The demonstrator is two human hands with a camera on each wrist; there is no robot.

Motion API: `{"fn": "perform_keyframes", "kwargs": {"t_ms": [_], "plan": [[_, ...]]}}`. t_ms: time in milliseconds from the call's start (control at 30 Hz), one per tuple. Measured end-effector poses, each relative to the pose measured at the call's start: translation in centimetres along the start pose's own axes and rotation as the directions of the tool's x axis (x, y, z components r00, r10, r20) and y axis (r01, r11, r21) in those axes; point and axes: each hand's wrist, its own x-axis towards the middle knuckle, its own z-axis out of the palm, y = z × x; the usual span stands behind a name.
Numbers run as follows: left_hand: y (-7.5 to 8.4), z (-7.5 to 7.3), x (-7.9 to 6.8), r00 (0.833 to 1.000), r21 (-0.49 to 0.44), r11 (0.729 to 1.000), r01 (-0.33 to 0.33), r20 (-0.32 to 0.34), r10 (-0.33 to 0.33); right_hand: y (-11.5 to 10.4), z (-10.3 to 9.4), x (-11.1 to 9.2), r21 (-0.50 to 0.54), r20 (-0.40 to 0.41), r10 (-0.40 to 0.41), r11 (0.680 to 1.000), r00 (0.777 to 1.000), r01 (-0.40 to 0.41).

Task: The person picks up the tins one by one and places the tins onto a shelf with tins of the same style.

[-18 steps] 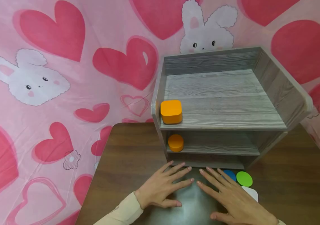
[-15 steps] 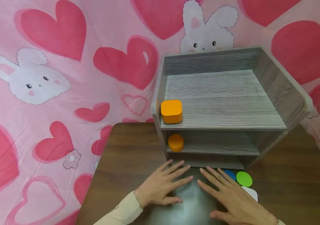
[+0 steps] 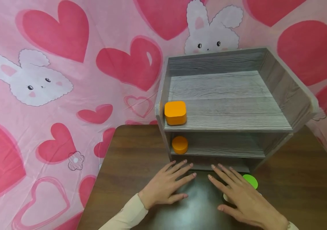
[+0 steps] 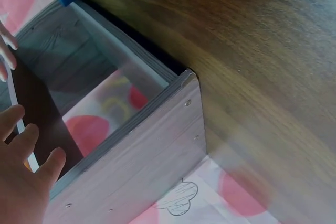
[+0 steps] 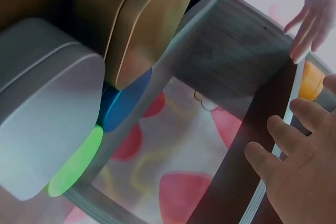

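Both hands hover over the table in front of a grey wooden shelf unit (image 3: 223, 95), fingers spread. My left hand (image 3: 164, 187) is before the lowest shelf, holding nothing. My right hand (image 3: 246, 201) overlaps a cluster of boxes in the head view, its fingers straight and holding nothing. The right wrist view shows that cluster: a white box (image 5: 52, 116), a tan box (image 5: 149, 30), a blue round box (image 5: 126, 98) and a green round one (image 5: 77, 163). On the top board sits an orange rounded-square box (image 3: 175, 113); an orange round box (image 3: 180, 145) stands one shelf lower.
The brown table (image 3: 134, 147) extends to both sides of the shelf unit, whose side panels (image 3: 288, 80) rise above the top board. A pink curtain (image 3: 100, 28) with hearts and rabbits hangs behind.
Both hands have lifted slightly away from me, the right one also shifting right. It now covers the blue and white boxes in the head view, and a pale edge shows left of it.
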Motion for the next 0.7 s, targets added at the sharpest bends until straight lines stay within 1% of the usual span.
{"fn": "perform_keyframes", "kwargs": {"t_ms": [133,233,467,700], "plan": [[0.1,0.1,0.5,1.0,0.003,1.0,0.004,-0.003,-0.004,0.4,-0.3,-0.3,0.018,0.019,0.043,0.999,0.999,-0.043],[0.2,0.2,0.9,1.0,0.004,1.0,0.004,-0.022,-0.004,0.6,-0.5,-0.6,0.017,0.017,0.068,0.998,0.998,-0.068],[0.7,0.1,2.0,0.998,-0.016,1.0,0.003,-0.07,-0.004,1.0,-0.9,-1.1,0.028,-0.052,0.085,0.996,0.995,-0.084],[1.4,0.4,2.7,0.998,-0.039,0.999,0.0,-0.065,-0.003,1.1,-1.1,-1.9,0.029,-0.083,0.104,0.994,0.991,-0.102]]}}
